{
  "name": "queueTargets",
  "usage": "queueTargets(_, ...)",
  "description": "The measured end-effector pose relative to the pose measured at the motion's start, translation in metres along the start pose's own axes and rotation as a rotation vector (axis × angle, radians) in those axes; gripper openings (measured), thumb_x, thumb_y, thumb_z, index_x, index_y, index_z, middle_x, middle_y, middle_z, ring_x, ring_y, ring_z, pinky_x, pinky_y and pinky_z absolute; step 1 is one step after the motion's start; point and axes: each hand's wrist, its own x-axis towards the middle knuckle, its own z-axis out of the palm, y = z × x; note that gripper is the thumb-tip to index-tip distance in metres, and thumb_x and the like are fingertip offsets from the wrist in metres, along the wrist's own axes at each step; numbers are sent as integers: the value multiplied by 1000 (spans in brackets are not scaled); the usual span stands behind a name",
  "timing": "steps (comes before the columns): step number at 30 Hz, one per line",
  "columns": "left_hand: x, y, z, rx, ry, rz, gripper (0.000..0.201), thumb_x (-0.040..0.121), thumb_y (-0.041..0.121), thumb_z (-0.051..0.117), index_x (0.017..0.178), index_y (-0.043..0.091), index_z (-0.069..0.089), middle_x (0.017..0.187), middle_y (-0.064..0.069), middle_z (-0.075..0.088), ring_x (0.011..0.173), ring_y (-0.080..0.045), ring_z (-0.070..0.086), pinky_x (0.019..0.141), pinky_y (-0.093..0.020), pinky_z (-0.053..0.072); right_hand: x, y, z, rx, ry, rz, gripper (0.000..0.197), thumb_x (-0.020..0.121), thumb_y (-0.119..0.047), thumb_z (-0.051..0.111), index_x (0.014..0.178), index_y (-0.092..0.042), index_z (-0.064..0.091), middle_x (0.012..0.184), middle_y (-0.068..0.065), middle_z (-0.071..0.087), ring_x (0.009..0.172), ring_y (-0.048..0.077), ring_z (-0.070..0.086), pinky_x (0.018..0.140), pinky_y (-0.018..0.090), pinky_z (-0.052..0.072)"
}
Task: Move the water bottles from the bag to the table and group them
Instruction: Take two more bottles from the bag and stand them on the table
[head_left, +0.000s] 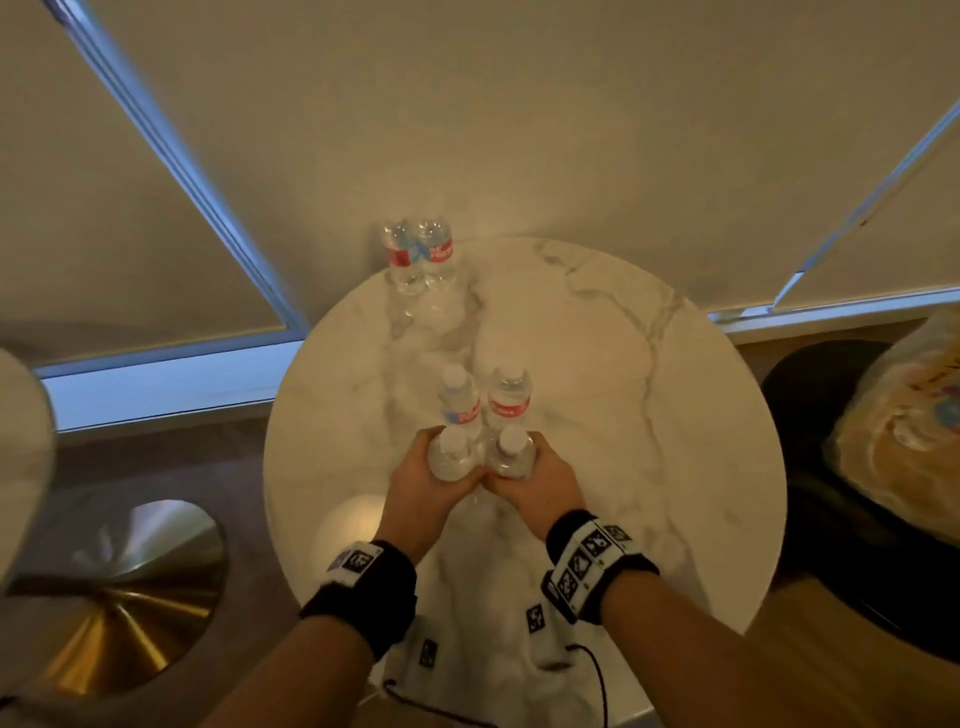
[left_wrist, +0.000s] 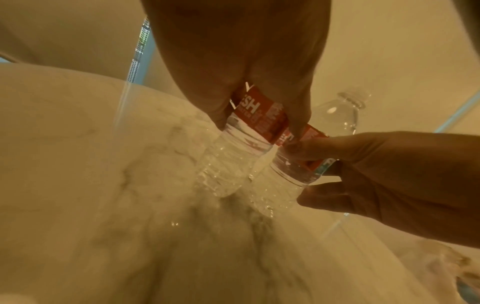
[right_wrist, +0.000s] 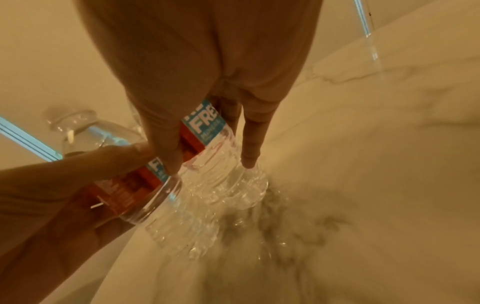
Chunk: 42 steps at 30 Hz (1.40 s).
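My left hand (head_left: 434, 475) grips a clear water bottle (head_left: 451, 457) with a white cap and red-and-blue label. My right hand (head_left: 537, 475) grips a second bottle (head_left: 511, 452) right beside it. Both stand upright on the round marble table (head_left: 649, 415), near its middle, with my thumbs touching between them. The left wrist view shows the left bottle (left_wrist: 241, 148) with its base on the marble; the right wrist view shows the right bottle (right_wrist: 221, 164) likewise. Two more bottles (head_left: 483, 402) stand just behind the held pair. Another pair (head_left: 420, 254) stands at the far left edge.
A crinkled plastic bag (head_left: 898, 431) lies on a dark seat (head_left: 810, 415) to the right of the table. A brass round base (head_left: 119, 597) sits on the floor at the left. Window blinds hang behind the table. A white cloth (head_left: 478, 654) with a black cord lies at the near edge.
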Motion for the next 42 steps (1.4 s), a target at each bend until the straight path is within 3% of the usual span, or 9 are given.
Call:
queueTargets(8, 27, -15, -4, -30, -13, -2, 64, 69, 30, 91, 121, 24, 55, 109, 12, 69, 92, 14, 64, 70, -3, 49, 26, 2, 9, -48, 9, 25, 61, 68, -29, 88, 117, -25, 52, 109, -3, 67, 102, 20, 64, 86, 29, 49)
queueTargets(14, 19, -41, -6, 54, -25, -107, 69, 57, 37, 96, 115, 25, 61, 111, 3, 72, 98, -16, 71, 84, -33, 59, 22, 9, -4, -124, -103, 66, 79, 66, -32, 89, 132, -21, 46, 118, -4, 62, 104, 15, 60, 89, 28, 47)
queueTargets(17, 0, -57, -4, 278, -26, -253, 70, 65, 48, 88, 119, 18, 55, 109, -4, 66, 97, -23, 67, 86, -41, 57, 17, 23, -26, -257, -107, 133, 64, 73, -40, 82, 126, -21, 53, 114, -2, 63, 101, 18, 61, 89, 34, 52)
queueTargets(22, -43, -38, 31, 418, -177, -319, 25, 93, 48, 62, 92, 24, 59, 84, 2, 72, 78, -18, 68, 78, -40, 56, 1, 59, -109, -283, -10, 178, 29, 86, -46, 68, 99, -21, 62, 88, -4, 65, 76, 12, 60, 61, 20, 45)
queueTargets(25, -53, -4, 84, 418, -290, -225, 19, 97, 39, 60, 82, 27, 57, 72, 1, 69, 69, -12, 64, 64, -29, 50, -5, 86, -182, -260, 156, 196, 26, 88, -44, 66, 89, -18, 62, 79, -4, 65, 71, 12, 60, 60, 19, 43)
queueTargets(33, -35, 109, 307, 326, -615, 68, 19, 98, 34, 60, 83, 21, 61, 68, 1, 62, 61, -8, 56, 61, -17, 43, 17, 178, -405, -35, 546, 423, 24, 89, -41, 63, 97, -18, 65, 85, 5, 70, 80, 25, 67, 83, 49, 57)
queueTargets(36, -18, 154, 405, 279, -730, 171, 16, 98, 34, 59, 98, 20, 66, 86, 1, 71, 79, -9, 66, 74, -28, 53, 40, 205, -472, 26, 625, 453, 27, 85, -39, 67, 101, -18, 62, 92, 7, 70, 88, 30, 67, 87, 52, 55)
queueTargets(38, -6, 181, 466, 294, -798, 236, 20, 100, 36, 57, 110, 22, 66, 102, 5, 73, 92, -5, 67, 81, -21, 54, 57, 214, -505, 68, 660, 471, 38, 81, -41, 73, 110, -23, 55, 109, 5, 68, 100, 28, 64, 93, 52, 52)
queueTargets(42, 26, 223, 568, 400, -845, 236, 36, 101, 39, 47, 135, 27, 54, 122, 3, 67, 111, -15, 64, 99, -33, 52, 101, 234, -551, 66, 687, 399, 85, 60, -58, 82, 130, -21, 50, 128, 0, 60, 117, 24, 58, 102, 51, 47)
